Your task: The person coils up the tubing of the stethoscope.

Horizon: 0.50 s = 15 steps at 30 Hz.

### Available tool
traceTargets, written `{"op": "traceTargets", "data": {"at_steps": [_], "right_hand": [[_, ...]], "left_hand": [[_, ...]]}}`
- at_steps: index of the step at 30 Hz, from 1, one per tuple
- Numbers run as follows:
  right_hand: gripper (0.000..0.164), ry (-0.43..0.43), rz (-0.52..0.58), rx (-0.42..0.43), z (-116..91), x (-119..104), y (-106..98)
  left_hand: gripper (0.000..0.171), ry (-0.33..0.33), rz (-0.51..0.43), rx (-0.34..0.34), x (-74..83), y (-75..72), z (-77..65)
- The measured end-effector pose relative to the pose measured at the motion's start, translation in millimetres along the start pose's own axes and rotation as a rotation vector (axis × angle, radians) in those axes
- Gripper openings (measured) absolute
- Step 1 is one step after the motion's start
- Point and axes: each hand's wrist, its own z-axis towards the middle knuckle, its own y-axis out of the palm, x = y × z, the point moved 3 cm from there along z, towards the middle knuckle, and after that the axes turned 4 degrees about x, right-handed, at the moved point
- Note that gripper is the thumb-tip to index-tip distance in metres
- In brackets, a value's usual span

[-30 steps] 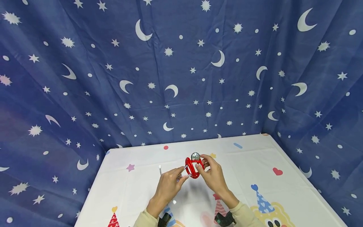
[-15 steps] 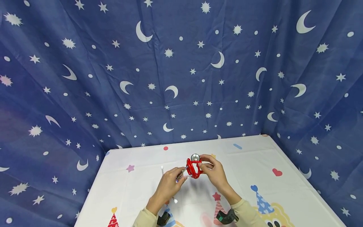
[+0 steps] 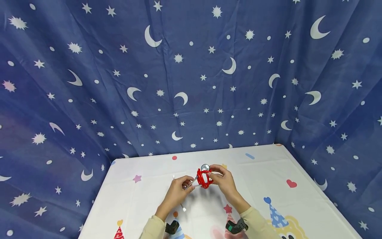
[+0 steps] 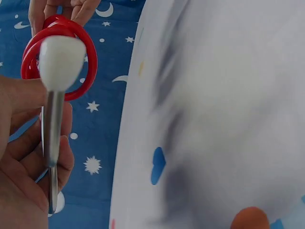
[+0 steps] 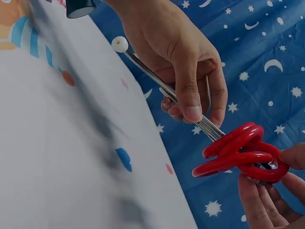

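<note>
Both hands hold up a stethoscope over the table. Its red tubing (image 3: 200, 179) is looped into a coil, and the round metal chest piece (image 3: 205, 167) sticks out at the coil's far side. My left hand (image 3: 176, 193) grips the metal ear tubes (image 5: 151, 73), thumb on one side and fingers curled on the other. A white ear tip (image 4: 62, 62) looms close in the left wrist view; another ear tip (image 3: 184, 209) shows below the hand in the head view. My right hand (image 3: 225, 183) pinches the coil near the chest piece, which its fingers partly hide in the right wrist view.
A white tablecloth (image 3: 143, 199) printed with party hats, stars and hearts covers the table below the hands. Behind and beside it hangs a blue curtain (image 3: 197, 132) with moons and stars. Dark wrist mounts (image 3: 235, 226) sit at the cuffs.
The ear tips have swung slightly to the right as the left hand turns a little. My right hand's fingers have shifted slightly on the coil. Both hands keep their hold on the stethoscope.
</note>
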Motion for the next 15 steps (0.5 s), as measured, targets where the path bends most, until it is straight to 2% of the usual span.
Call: {"op": "traceTargets", "data": {"at_steps": [5, 15], "right_hand": [[0.035, 0.04, 0.012, 0.024, 6.1, 13.0, 0.3], [0.035, 0.067, 0.006, 0.032, 19.8, 37.3, 1.3]], "left_hand": [[0.026, -0.032, -0.031, -0.017, -11.3, 6.1, 4.5], [0.022, -0.071, -0.014, -0.007, -29.4, 18.7, 12.4]]}}
